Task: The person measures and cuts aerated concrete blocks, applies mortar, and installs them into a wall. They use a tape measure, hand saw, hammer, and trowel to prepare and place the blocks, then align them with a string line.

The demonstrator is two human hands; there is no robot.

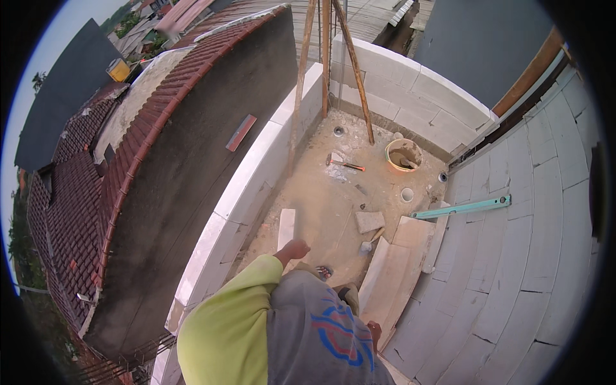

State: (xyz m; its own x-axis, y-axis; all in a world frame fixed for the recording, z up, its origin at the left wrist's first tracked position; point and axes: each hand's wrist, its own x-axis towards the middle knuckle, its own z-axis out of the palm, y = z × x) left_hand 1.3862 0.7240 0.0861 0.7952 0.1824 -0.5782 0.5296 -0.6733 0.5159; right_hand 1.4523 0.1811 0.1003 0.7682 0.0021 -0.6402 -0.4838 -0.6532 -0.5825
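My left hand hangs in front of me with its fingers curled. It overlaps the near end of a pale rectangular block; whether it touches the block, or what lies in its fingers, is hidden. At my right side, only part of my right hand shows, close to the long pale blocks by the wall; its fingers cannot be made out. Past these blocks lie a mallet with a wooden handle and a squarish block piece.
A mortar bucket, an orange-handled hammer and a white pipe end are on the dusty floor. A turquoise spirit level leans by the right block wall. Wooden poles stand at the far corner; a low block wall borders the left.
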